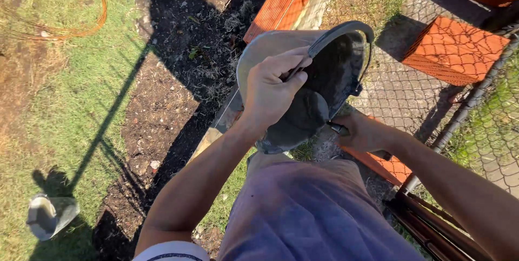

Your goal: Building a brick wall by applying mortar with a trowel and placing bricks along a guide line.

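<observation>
1. My left hand [273, 91] grips the rim of the tilted grey plastic bucket [303, 77] — its mouth faces me, above my knee.
2. My right hand [361, 131] is under the bucket's lower edge, closed on a small dark handle [339, 128] — what tool it belongs to I cannot tell.
3. Orange hollow clay bricks [454, 47] lie beyond the wire-mesh fence [486, 109].
4. A second grey bucket [50, 215] lies on the grass, well apart.

Grassy ground [70, 104] bears orange bricks [454, 50], a grey bucket [51, 215], coiled wire [81, 23].
</observation>
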